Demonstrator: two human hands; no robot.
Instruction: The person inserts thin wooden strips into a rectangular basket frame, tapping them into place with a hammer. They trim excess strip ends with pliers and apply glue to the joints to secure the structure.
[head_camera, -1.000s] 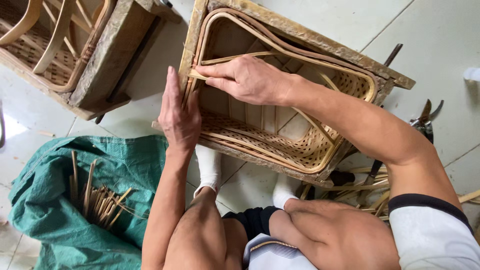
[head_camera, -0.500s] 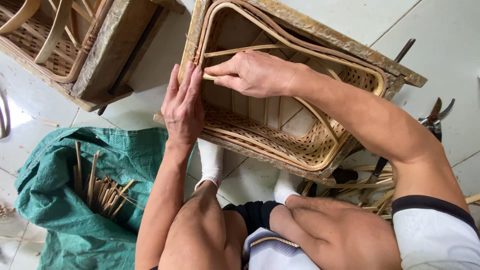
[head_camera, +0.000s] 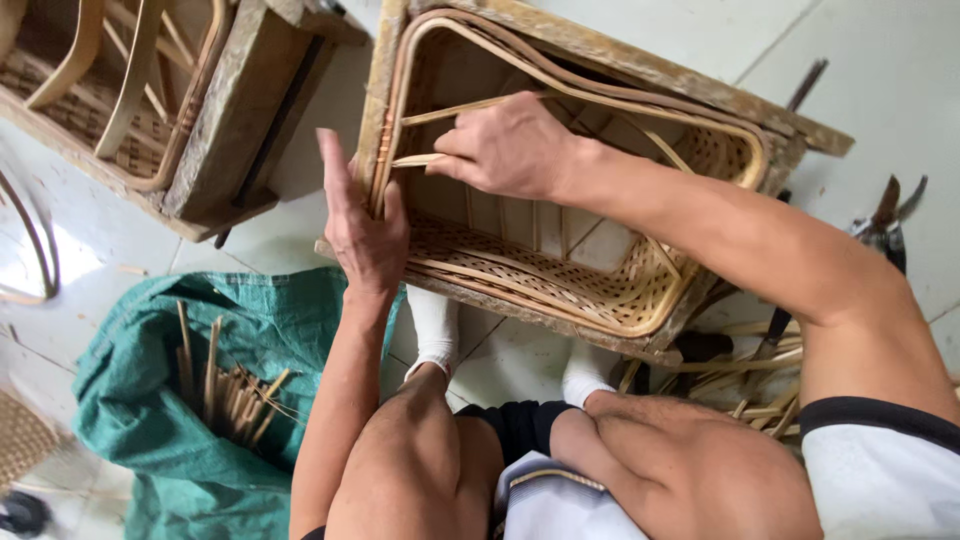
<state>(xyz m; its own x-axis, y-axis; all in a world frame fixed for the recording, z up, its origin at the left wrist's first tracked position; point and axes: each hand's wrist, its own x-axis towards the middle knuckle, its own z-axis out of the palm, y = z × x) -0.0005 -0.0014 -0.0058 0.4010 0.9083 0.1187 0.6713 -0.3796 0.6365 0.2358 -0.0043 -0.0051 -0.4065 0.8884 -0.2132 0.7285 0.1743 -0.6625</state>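
Pale tiles (head_camera: 900, 90) run under everything here, and you sit low over them, knees bare and white socks (head_camera: 437, 330) planted just below a woven cane basket (head_camera: 560, 270) set inside a worn wooden frame (head_camera: 640, 65). Your left hand (head_camera: 362, 225) lies flat against the frame's near-left edge, fingers straight and close together, thumb beside the cane rim. Your right hand (head_camera: 510, 150) reaches inside the basket from the right, fingers curled and pinching a thin cane strip (head_camera: 418, 160) that pokes toward the left rim; a second strip (head_camera: 460, 110) crosses just above it. A green sack (head_camera: 150, 420) holding short cane sticks (head_camera: 225, 390) spreads on the floor just beside your left forearm. A second frame with a half-built basket (head_camera: 150, 110) stands at upper left, a narrow strip of tile between the two frames. Shears (head_camera: 885, 225) and loose cane (head_camera: 740, 375) crowd the floor at right, behind your right arm.
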